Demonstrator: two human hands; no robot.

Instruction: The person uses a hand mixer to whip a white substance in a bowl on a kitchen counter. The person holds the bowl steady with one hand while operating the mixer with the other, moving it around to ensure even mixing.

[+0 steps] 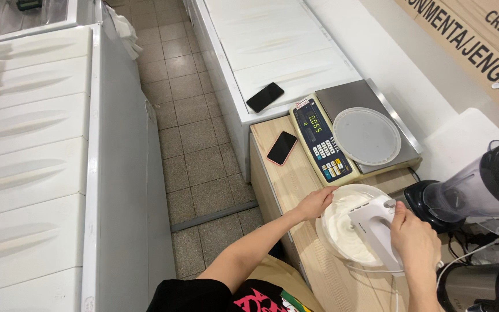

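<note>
White cream fills bowl (329, 242); L hand (314, 203) grips rim, R hand (414, 237) clasps hand mixer (373, 226) w/ beaters in it.

Shop kitchen, chest freezers (30, 144), counter scale (353, 136)

On the counter there are two smartphones, one black (265, 96) and one pink-edged (282, 148), one digital scale (342, 136) carrying one round white lid (367, 136), one bowl of white cream (330, 231), one white hand mixer (375, 228), one blender (480, 188), and two hands, left (317, 201) and right (414, 237).
</note>
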